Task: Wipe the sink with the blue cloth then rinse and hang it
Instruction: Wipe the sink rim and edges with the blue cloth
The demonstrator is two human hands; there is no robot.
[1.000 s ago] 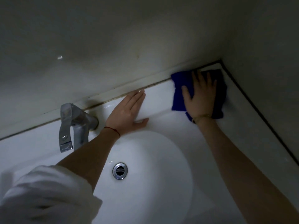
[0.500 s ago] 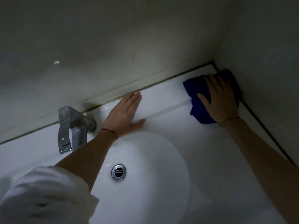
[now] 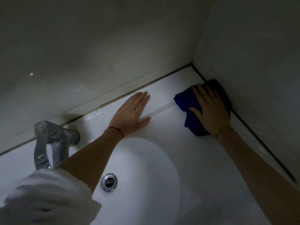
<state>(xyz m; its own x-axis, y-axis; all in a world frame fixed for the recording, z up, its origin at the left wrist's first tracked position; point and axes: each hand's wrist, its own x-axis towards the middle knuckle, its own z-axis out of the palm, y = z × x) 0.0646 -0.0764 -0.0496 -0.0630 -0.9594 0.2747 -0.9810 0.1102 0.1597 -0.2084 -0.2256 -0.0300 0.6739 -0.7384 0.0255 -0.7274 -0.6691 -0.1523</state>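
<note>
The white sink [image 3: 203,159] fills the lower part of the view, its oval bowl in the middle. The blue cloth [image 3: 186,101] lies bunched on the sink's flat top at the right, close to the side wall. My right hand [image 3: 211,111] presses flat on the cloth and hides most of it. My left hand [image 3: 133,114] rests flat, fingers together, on the back ledge of the sink, empty, a hand's width left of the cloth.
A chrome tap [image 3: 48,143] stands at the back left of the bowl. A chrome drain [image 3: 109,182] sits in the bowl's bottom. The back wall [image 3: 113,54] and right wall [image 3: 259,78] meet the sink along dark sealant lines. A white sleeve [image 3: 45,198] covers my left upper arm.
My right hand has slid the blue cloth from the back corner toward me along the right wall. My left hand has stayed on the ledge.
</note>
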